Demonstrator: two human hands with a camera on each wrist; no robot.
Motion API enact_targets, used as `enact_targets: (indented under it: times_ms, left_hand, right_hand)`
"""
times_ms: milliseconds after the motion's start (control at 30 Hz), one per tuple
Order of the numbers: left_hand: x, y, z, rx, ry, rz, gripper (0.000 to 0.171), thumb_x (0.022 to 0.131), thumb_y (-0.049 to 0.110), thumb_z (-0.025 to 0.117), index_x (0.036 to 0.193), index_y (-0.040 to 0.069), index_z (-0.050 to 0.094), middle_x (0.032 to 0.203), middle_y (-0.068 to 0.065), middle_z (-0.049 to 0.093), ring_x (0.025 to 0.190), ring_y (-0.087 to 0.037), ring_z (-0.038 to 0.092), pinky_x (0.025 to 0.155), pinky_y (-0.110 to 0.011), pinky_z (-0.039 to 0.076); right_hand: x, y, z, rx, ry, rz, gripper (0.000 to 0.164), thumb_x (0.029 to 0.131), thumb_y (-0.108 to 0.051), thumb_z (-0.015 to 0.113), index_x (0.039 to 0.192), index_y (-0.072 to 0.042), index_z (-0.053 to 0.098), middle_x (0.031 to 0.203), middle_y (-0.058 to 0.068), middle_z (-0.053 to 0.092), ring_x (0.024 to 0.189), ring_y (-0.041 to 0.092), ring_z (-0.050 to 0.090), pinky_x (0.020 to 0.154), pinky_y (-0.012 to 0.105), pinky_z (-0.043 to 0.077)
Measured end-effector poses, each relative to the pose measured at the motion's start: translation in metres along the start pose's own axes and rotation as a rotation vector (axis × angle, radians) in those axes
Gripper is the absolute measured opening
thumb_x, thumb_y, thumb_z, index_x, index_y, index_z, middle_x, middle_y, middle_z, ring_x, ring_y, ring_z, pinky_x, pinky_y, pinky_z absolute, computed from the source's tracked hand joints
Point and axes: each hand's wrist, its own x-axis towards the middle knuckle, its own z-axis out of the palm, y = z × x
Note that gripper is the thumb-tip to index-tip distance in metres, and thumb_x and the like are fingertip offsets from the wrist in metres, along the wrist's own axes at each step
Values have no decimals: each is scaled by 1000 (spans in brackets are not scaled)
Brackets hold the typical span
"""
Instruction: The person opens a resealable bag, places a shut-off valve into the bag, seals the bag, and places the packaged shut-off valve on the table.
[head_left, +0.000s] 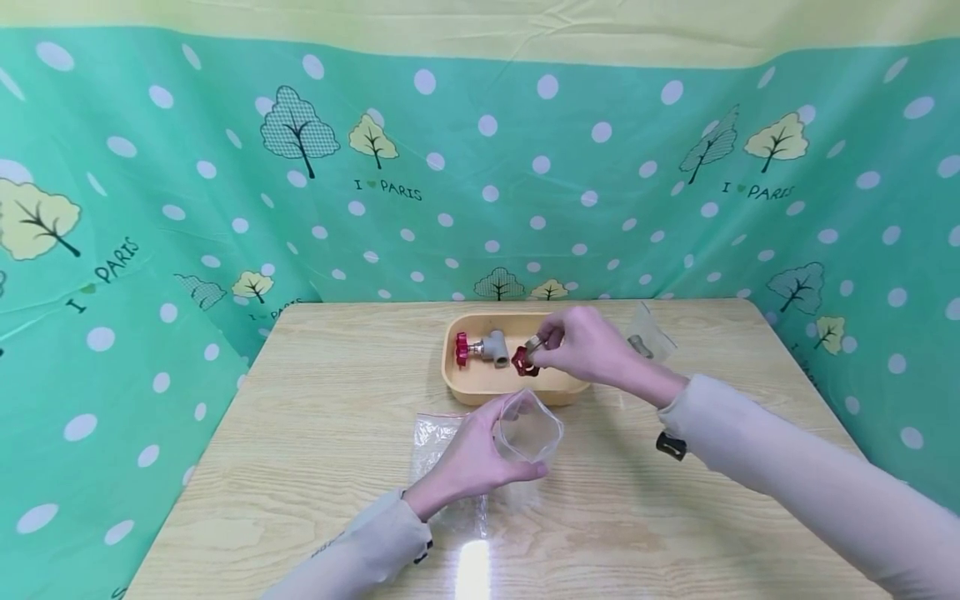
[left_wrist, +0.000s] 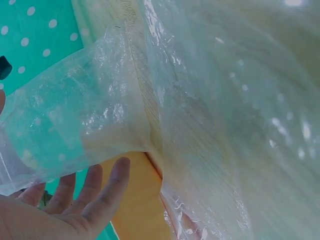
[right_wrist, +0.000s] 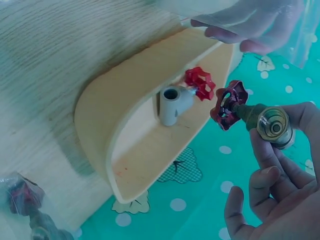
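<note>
My left hand (head_left: 476, 454) holds a clear plastic bag (head_left: 528, 429), its mouth spread wide and facing up, in front of the tray. In the left wrist view the fingers (left_wrist: 112, 187) curve along the lower edge of this bag. Over the tray, my right hand (head_left: 588, 346) pinches a brass valve (right_wrist: 272, 122) by its metal body, with the dark red handwheel (right_wrist: 229, 106) pointing away from the fingers. A grey valve with a bright red handwheel (head_left: 461, 350) lies inside the beige tray (head_left: 480, 398).
Flat on the wooden table, another clear bag (head_left: 429, 442) lies under my left forearm. A bagged valve (right_wrist: 27, 197) rests right of the tray. A green dotted curtain (head_left: 487, 158) hangs behind and along both sides of the table.
</note>
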Motion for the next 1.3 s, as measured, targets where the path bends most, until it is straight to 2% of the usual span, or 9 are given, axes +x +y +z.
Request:
enact_targets:
  times_ms: [233,333,533,900,1300]
  left_hand:
    - [1,-1,0,-11,-4,5,94,70,38,96,152,19,53,140,-5,64,125,-28,60,103,-44,49]
    - [2,-2,1,-8,-1,11,97,71,40,96,154,16,52,139,-2,64,126,-29,60,103,-45,49]
    - [1,-2,1,-3,4,10,95,69,38,96,152,18,53,137,6,64,125,-28,61,104,-44,49]
    - [1,-1,1,-17,-1,-3,96,69,37,96,153,17,52,142,-6,64,127,-30,60,105,-45,48]
    - [3,-1,2,-23,2,-25,96,68,36,97,152,18,52,140,1,63,125,-29,61,103,-45,48]
  right_hand:
    - [-4,-6,-10,22,9,-10,16,81,-15,85,92,-5,77,76,-1,71,68,15,66,64,33,58]
    - [-6,-10,-14,34,10,-7,16,81,-14,85,93,-6,77,76,-1,71,68,15,67,62,34,58]
    - [-10,-15,-19,36,33,-20,12,80,-14,84,87,-9,76,73,-3,70,65,14,66,60,33,56]
    - [-19,-29,-27,31,46,-10,10,79,-15,84,84,-11,75,71,-3,69,64,15,65,57,32,55]
    - [-27,-45,-37,13,48,26,12,78,-16,83,87,-10,76,72,-3,69,63,15,63,55,31,53]
